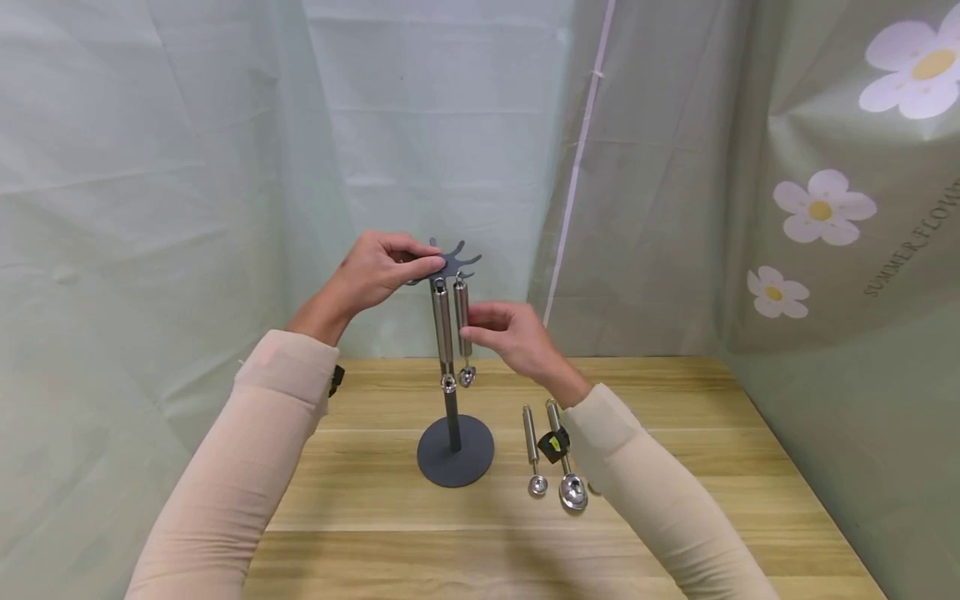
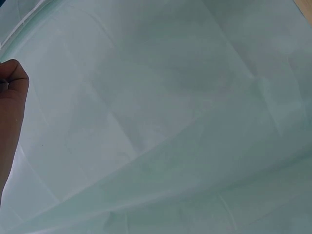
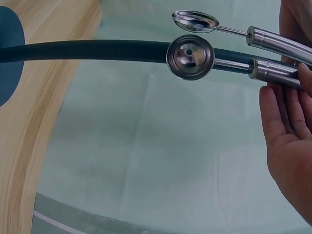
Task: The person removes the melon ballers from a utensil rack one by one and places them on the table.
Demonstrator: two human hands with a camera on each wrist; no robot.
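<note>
item: dark grey matte metal stand (image 1: 453, 421), round flat base on a pale wood-grain table (image 1: 675, 417), slim upright pole, top plate (image 1: 453, 260) cut into curved hook arms.

hanging from the top plate: two brushed steel measuring spoons, tubular handles, small round bowls at the lower end. the nearer hanging spoon (image 1: 445, 333) sits in front of the pole; the second hanging spoon (image 1: 462, 329) is just beside it to the right. in the right wrist view their polished bowls show side by side, one round and deep (image 3: 190, 57), one shallower and seen edge-on (image 3: 196, 20).

left hand (image 1: 382, 268): fingers curled, pinching the top plate from its left side.

right hand (image 1: 510, 333): fingers lightly bent, fingertips touching the handle of the second hanging spoon; whether it truly grips the handle cannot be told.

on the table, right of the base: small loose spoon (image 1: 532, 454) and large loose spoon (image 1: 566, 467), lying near-parallel, bowls toward the person, partly behind the right sleeve.

surround: pale green crinkled sheeting (image 1: 187, 167); flower-print cloth (image 1: 825, 208) at right.
</note>
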